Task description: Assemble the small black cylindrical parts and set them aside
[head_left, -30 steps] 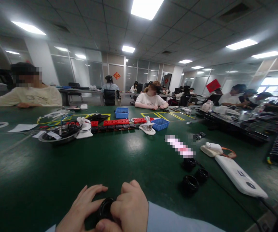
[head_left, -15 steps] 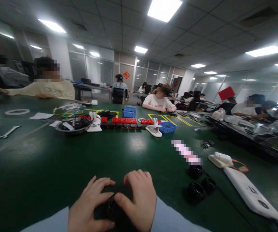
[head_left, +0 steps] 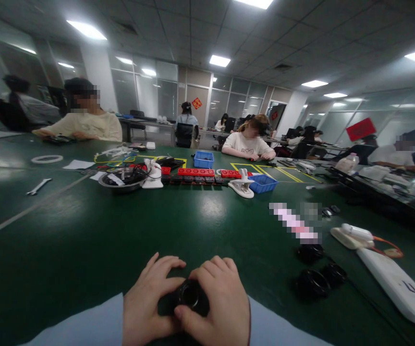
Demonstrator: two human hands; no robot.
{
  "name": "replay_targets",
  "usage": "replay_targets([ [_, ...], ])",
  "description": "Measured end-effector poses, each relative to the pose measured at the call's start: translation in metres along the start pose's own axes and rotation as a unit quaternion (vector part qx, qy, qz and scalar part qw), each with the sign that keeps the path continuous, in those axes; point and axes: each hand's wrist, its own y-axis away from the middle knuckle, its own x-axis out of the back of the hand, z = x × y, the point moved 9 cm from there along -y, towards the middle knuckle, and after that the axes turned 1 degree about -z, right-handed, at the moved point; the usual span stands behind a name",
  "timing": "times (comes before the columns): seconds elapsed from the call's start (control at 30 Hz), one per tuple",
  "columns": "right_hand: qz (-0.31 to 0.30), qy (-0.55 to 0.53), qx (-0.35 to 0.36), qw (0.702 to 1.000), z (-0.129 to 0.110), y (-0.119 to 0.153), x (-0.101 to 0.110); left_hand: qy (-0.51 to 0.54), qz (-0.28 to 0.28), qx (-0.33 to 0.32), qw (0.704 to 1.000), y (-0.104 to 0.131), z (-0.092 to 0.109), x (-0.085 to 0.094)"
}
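A black round part with a hollow centre [head_left: 189,294] sits low in the head view, at the near side of the green table, between my two hands. My right hand [head_left: 220,300] curls over its right side, with the thumb along the near edge. From the left, my left hand [head_left: 153,300] cups it, a finger meeting its side and the other fingers arched forward. My palms hide much of the part's lower body. To the right stand several similar black round parts, among them a ring-shaped one [head_left: 313,283] with its opening facing up.
Right of my hands lie a white power bank [head_left: 396,286] and a white device [head_left: 355,233] with an orange cable. Farther back are a metal bowl [head_left: 123,186] of cables, a red-and-black strip [head_left: 196,173], a white clip [head_left: 242,185] and a blue bin [head_left: 263,183]. People sit around the table.
The camera view has turned slightly left, shifting the scene rightward. My right hand's grip has rolled a little, and the black part's round opening now faces up into view.
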Motion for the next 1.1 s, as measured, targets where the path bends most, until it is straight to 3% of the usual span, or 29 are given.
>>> replay_targets([
  [0.3,-0.001,0.006,0.020,1.000,-0.005,0.003,-0.007,-0.015,-0.011,0.002,1.000,-0.002,0.004,0.001],
  [0.63,-0.029,0.037,0.093,0.995,-0.021,0.001,-0.021,-0.020,-0.011,-0.010,1.000,-0.001,0.001,-0.004],
  [0.77,-0.017,0.069,0.146,0.987,-0.025,0.002,-0.029,-0.025,-0.010,-0.010,1.000,-0.002,0.003,-0.004],
  [0.93,0.003,0.111,0.264,0.958,-0.039,0.012,-0.041,-0.045,0.000,-0.027,0.999,-0.001,0.004,-0.004],
  [1.1,0.017,0.130,0.293,0.947,-0.041,0.020,-0.043,-0.051,0.007,-0.047,0.998,0.003,0.002,-0.004],
])
